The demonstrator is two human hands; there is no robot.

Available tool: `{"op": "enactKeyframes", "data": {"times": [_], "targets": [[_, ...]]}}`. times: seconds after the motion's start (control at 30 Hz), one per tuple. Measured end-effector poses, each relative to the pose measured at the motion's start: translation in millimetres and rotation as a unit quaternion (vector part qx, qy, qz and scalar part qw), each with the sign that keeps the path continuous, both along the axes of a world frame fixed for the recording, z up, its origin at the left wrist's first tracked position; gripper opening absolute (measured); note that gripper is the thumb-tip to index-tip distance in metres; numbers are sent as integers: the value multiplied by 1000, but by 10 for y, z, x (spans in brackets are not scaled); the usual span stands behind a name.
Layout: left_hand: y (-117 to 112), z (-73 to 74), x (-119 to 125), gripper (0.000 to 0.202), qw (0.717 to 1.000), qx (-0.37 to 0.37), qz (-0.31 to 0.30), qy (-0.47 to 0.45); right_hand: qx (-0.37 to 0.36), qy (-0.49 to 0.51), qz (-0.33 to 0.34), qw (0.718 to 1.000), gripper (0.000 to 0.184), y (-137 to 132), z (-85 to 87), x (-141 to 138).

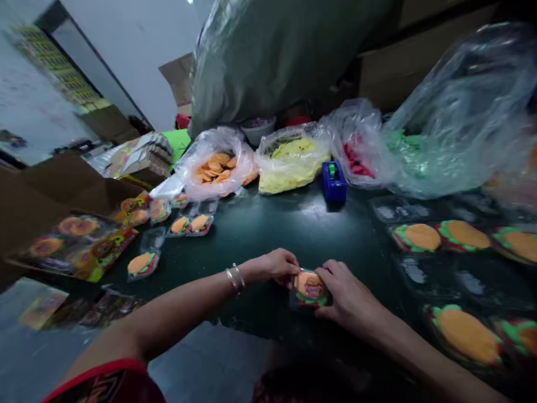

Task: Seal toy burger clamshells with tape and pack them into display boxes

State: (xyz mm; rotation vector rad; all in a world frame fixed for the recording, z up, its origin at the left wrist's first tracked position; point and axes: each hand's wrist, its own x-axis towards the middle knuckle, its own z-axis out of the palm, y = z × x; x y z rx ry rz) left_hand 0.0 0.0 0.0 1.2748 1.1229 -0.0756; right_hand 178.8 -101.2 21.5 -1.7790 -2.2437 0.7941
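Observation:
A small clear plastic box (309,290) holds a burger-shaped piece with an orange bun top, green and red layers, and a printed label on its upper side. My left hand (280,265), with two silver bangles on the wrist, pinches the box's far left corner. Around the right side of the same box my right hand (344,292) is closed, thumb at the near edge. The box rests on or just over the dark green table (260,235); which of these I cannot tell. Behind it stands a blue tape dispenser (334,184) with a green roll.
Along the back lie plastic bags of orange pieces (216,168), yellow pieces (293,159), red pieces (356,159) and green pieces (406,144). Open boxes with burgers (419,237) fill the right side. More boxed burgers (142,264) and a carton (71,184) are at left.

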Motion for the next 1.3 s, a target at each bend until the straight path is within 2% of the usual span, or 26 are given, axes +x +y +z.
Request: {"op": "enactKeyframes", "data": {"times": [0.1, 0.2, 0.3, 0.4, 0.53, 0.8, 1.03, 1.17, 1.3], "targets": [[-50, 100, 35, 9, 1000, 17, 10, -9, 19, -4, 2, 1000, 49, -58, -1, -1], [-203, 163, 2, 20, 998, 25, 49, -39, 49, -8, -12, 999, 49, -115, -42, -4], [-458, 142, -89, 33, 992, 22, 106, -69, 89, -4, -27, 996, 48, -167, -110, 0], [-696, 86, -164, 36, 984, 6, 156, -87, 116, -7, -25, 993, 45, -194, -163, 13], [-831, 69, -171, 33, 976, -24, 191, -99, 120, -17, -30, 992, 44, -194, -185, 26], [-832, 72, -71, 24, 970, -18, 223, -97, 131, -41, -23, 990, 42, -190, -155, 28], [-840, 4, -57, 20, 974, -25, 210, -84, 154, -26, -16, 988, 51, -181, -265, 58], [-734, 66, -134, 21, 984, -31, 156, -79, 189, -9, -23, 982, 54, -201, -316, 69], [-400, 162, -137, 23, 994, 18, 86, -67, 215, -6, -40, 976, 59, -238, -357, 39]]}}
